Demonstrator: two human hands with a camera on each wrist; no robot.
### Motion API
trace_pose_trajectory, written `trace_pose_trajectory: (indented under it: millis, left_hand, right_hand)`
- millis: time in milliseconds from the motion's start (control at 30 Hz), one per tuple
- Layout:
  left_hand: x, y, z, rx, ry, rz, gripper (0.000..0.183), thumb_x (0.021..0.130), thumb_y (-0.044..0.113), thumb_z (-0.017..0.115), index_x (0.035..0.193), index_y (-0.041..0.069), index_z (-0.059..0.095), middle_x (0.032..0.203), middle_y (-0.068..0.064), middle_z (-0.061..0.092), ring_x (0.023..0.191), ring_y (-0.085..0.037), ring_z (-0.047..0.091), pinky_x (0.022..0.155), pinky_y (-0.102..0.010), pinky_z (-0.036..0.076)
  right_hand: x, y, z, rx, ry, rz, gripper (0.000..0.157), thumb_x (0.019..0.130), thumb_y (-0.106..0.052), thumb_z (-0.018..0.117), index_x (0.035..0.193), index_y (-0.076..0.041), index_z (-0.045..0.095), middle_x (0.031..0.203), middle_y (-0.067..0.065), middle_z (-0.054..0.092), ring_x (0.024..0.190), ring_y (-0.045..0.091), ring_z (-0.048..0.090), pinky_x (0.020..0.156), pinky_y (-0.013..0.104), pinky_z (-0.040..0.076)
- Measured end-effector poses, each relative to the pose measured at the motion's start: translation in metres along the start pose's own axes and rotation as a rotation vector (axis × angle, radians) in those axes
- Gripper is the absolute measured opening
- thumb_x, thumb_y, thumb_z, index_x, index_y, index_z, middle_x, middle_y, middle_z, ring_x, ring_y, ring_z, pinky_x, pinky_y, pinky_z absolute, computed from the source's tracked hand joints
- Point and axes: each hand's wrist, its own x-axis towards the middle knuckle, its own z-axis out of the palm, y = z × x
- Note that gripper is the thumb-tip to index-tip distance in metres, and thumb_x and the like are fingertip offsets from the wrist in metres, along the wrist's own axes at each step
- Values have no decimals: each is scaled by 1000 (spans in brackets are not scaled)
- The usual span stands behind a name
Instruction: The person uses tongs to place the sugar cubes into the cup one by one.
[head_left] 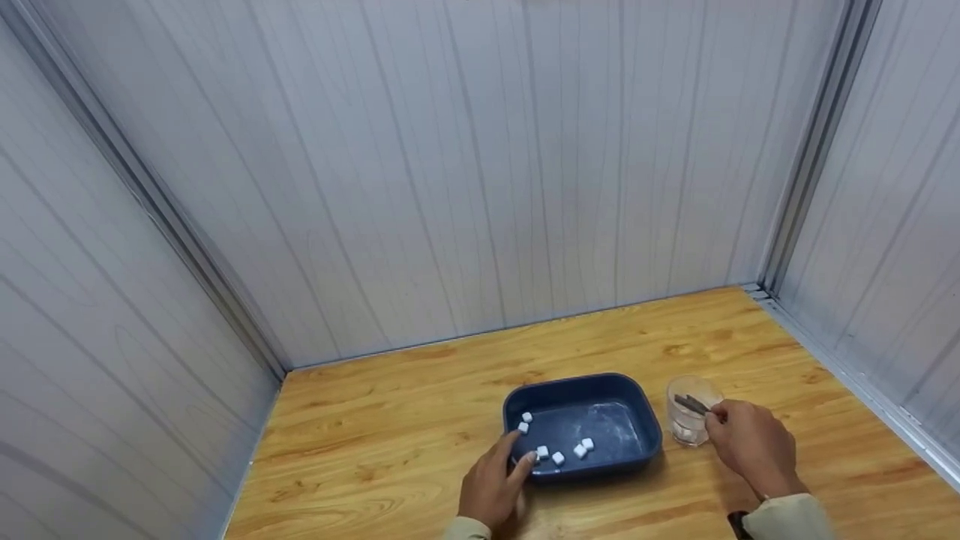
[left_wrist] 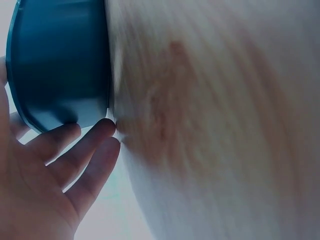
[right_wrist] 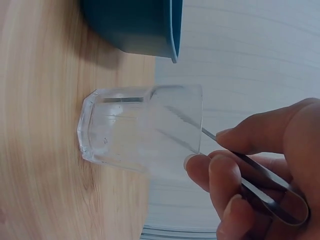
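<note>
My right hand (head_left: 754,444) pinches a pair of metal tweezers (right_wrist: 265,182) between thumb and fingers. Its two arms stand apart, and the tips reach down inside the mouth of a clear drinking glass (right_wrist: 120,125). Something whitish shows low in that glass in the head view. My left hand (head_left: 491,480) holds the near left corner of a dark blue rectangular dish (head_left: 626,459), thumb over the rim and fingers against the outer wall (left_wrist: 60,90). Several small white cubes (head_left: 558,457) lie in the dish, mostly along its left and near sides.
Dish and glass stand side by side on a wood-grain table (head_left: 360,435), the glass to the right. Pale panelled walls (head_left: 480,172) close off the back and both sides. A metal strip (head_left: 862,390) runs along the table's right edge.
</note>
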Motion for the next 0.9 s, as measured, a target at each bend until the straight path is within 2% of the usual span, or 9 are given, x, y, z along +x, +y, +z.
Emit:
trace_pose_trajectory:
  millis: [200,433,700,767,900]
  left_hand:
    - [0,1,0,28,22,33,53,88,59,47,130,27,53,128,5,55,111,-20,55,88,-44,44]
    - [0,1,0,25,27,42,48,89,53,51,129,27,53,128,6,55,111,-20,55,88,-44,44]
    - [-1,1,-1,18,1,10,66,84,72,36,130,28,53,130,7,54,114,-19,53,91,-44,43]
    - [0,1,-1,16,0,6,68,83,74,34,130,28,53,130,7,53,114,-19,53,92,-44,42]
    - [0,1,0,17,-3,-4,66,84,72,35,130,29,53,130,7,53,115,-19,53,92,-44,42]
  right_hand:
    - [-4,2,0,15,56,-23,29,89,-27,53,106,-11,70,97,12,67,62,16,57,48,36,41]
    - [-6,2,-1,27,118,-20,28,89,-29,54,104,-12,71,96,11,68,62,16,57,48,37,42]
    - [-12,-8,-7,21,192,-25,33,88,-30,55,106,-7,70,98,13,68,67,23,61,50,42,44]
    - [-14,-11,-8,23,216,-36,32,88,-30,56,105,-7,70,96,13,69,66,23,61,49,42,44]
    - [-16,-18,-7,32,211,-58,30,88,-29,56,103,-8,71,92,12,69,61,17,58,46,36,42]
